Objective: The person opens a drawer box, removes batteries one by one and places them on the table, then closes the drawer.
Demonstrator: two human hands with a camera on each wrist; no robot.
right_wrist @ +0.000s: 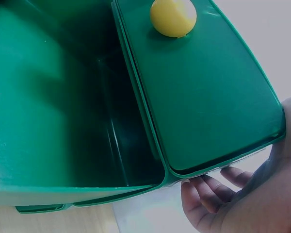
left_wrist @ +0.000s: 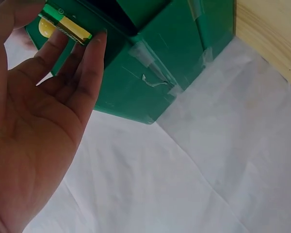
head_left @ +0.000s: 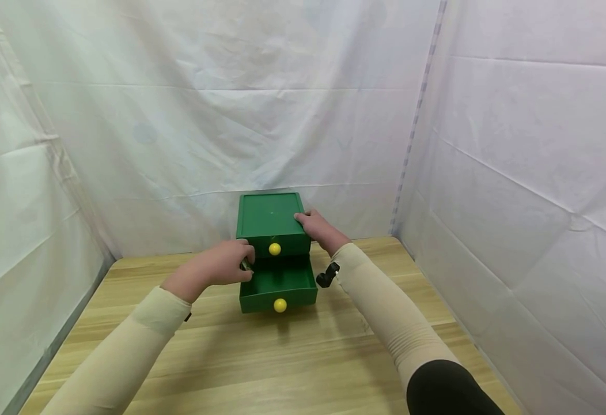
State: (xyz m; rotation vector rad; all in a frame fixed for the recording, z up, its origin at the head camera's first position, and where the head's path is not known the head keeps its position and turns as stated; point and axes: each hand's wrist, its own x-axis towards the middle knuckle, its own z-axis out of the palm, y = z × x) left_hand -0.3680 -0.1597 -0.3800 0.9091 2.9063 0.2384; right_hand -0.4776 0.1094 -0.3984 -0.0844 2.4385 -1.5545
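A green two-drawer cabinet (head_left: 271, 214) stands near the back of the table. Its upper drawer (right_wrist: 208, 102) is closed, and its lower drawer (head_left: 258, 303) is pulled out. Over the left side of that open drawer, my left hand (head_left: 219, 266) pinches a green and gold battery (left_wrist: 70, 26) between thumb and fingers. My right hand (head_left: 325, 230) holds the cabinet's right side, with its thumb on the top edge and bent fingers against the side wall. Yellow round knobs (head_left: 280, 305) sit on both drawer fronts. Inside the lower drawer, the rear part is in shadow.
The wooden table (head_left: 230, 369) extends in front of the cabinet and to both sides. White sheeting (head_left: 204, 127) hangs close behind the cabinet and along the left and right sides. Clear tape (left_wrist: 150, 60) is stuck on the cabinet's side.
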